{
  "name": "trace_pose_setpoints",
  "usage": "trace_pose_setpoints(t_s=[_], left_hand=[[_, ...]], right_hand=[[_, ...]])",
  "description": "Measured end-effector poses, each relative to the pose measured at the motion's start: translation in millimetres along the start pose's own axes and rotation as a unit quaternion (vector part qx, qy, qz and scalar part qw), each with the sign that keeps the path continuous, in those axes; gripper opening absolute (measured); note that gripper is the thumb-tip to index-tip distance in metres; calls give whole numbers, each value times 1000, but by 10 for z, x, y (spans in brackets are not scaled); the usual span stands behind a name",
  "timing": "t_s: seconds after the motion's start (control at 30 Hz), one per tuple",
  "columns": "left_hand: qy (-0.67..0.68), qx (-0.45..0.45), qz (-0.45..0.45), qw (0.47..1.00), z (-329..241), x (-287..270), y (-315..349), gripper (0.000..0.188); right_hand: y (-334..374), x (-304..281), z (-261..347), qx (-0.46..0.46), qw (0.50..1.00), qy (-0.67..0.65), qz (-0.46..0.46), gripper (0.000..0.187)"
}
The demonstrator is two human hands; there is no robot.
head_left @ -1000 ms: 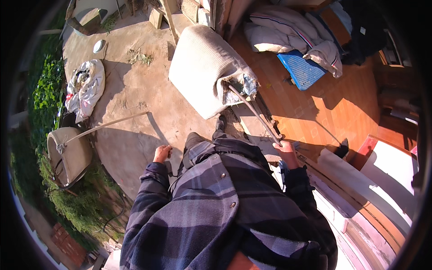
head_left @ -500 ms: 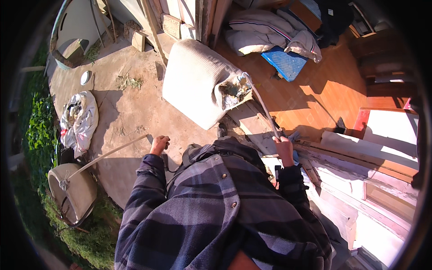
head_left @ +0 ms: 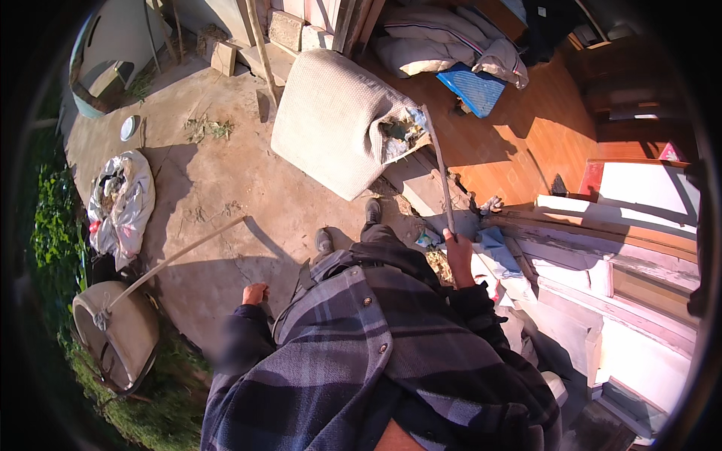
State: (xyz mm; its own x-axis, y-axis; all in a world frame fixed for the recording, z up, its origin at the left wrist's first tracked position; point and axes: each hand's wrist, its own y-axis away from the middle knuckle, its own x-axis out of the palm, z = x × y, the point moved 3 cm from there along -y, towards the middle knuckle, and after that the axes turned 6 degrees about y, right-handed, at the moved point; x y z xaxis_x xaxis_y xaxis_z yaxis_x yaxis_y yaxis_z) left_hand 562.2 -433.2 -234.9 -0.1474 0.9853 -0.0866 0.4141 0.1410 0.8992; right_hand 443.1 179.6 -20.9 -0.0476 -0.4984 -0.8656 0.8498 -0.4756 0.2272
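One stick (head_left: 441, 169) extends forward from the right grip (head_left: 459, 254), clenched around its near end.

Sunlight crosses concrete ground (head_left: 199, 177) at ten o'clock and orange floor (head_left: 565, 129) at two; leafy plants (head_left: 54, 233) at nine.

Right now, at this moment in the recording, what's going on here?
A person in a plaid jacket stands on concrete ground before a large, pale textured bundle. The right hand grips a long stick, its far end beside the bundle's ragged opening; whether they touch, I can't tell. The left hand is loosely curled, with nothing visible in it. A white sack and a tan container are off to the left.
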Motion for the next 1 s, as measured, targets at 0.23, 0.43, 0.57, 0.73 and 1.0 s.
trace_pose_setpoints(t_s=[0.23, 0.43, 0.57, 0.73, 1.0], left_hand=[[-6, 14, 1, 1000, -123, -26, 62, 21], [-37, 82, 10, 996, -862, 153, 34, 23], [-61, 120, 20, 991, -1156, 354, 77, 29], [-108, 110, 19, 988, -1235, 616, 233, 30], [-119, 89, 8, 989, -981, 817, 529, 26]], right_hand=[[60, 248, 19, 66, 988, -101, 99, 44], [78, 320, -33, 214, 912, -272, 218, 39], [45, 316, -167, 270, 873, -313, 259, 36], [-180, 446, -210, 207, 839, -416, 283, 36], [-323, 639, -299, 263, 814, -444, 267, 38]])
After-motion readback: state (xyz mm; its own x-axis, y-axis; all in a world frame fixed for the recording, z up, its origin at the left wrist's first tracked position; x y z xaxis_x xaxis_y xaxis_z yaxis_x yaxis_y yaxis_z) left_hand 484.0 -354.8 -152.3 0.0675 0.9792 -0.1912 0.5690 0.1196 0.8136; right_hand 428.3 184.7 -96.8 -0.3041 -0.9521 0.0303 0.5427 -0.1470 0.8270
